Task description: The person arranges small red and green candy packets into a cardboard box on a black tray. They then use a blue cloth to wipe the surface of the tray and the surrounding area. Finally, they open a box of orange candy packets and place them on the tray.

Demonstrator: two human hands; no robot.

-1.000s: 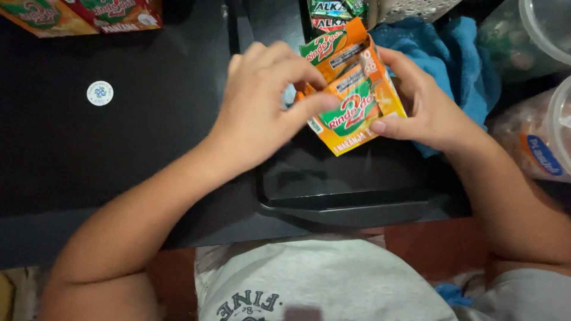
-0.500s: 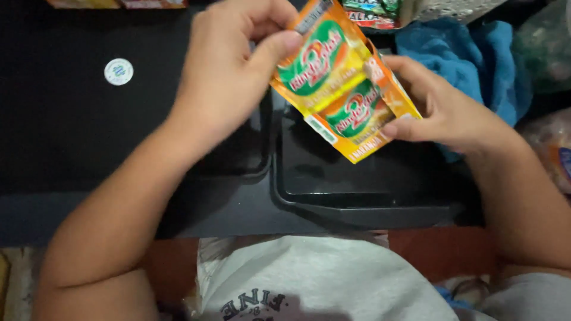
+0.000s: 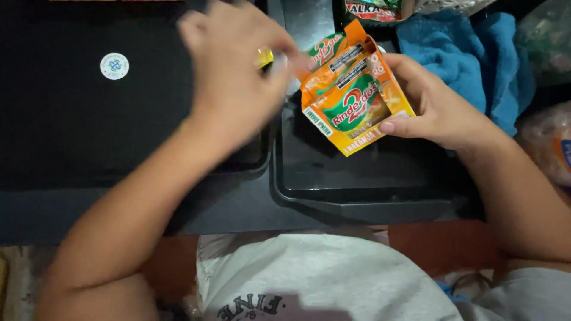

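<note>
My right hand (image 3: pixel 431 110) grips a small stack of orange and green powder sachets (image 3: pixel 351 104), fanned out and tilted above a black tray (image 3: pixel 357 187). My left hand (image 3: pixel 235 80) is blurred with motion just left of the stack. Its fingertips pinch the top left corner of the uppermost sachet (image 3: pixel 324 50), and a bit of yellow shows between the fingers. Both forearms reach in from the bottom of the view over my grey shirt.
A black surface with a round white sticker (image 3: pixel 114 65) lies to the left. A blue cloth (image 3: pixel 464 59) sits behind my right hand. A green and red packet (image 3: pixel 369 9) lies at the top edge, and plastic bags (image 3: pixel 550 142) fill the right side.
My left hand lifted one sachet off the stack, then swept left and down, now blurred. My right hand stayed over the tray with the stack, which tilted slightly.
</note>
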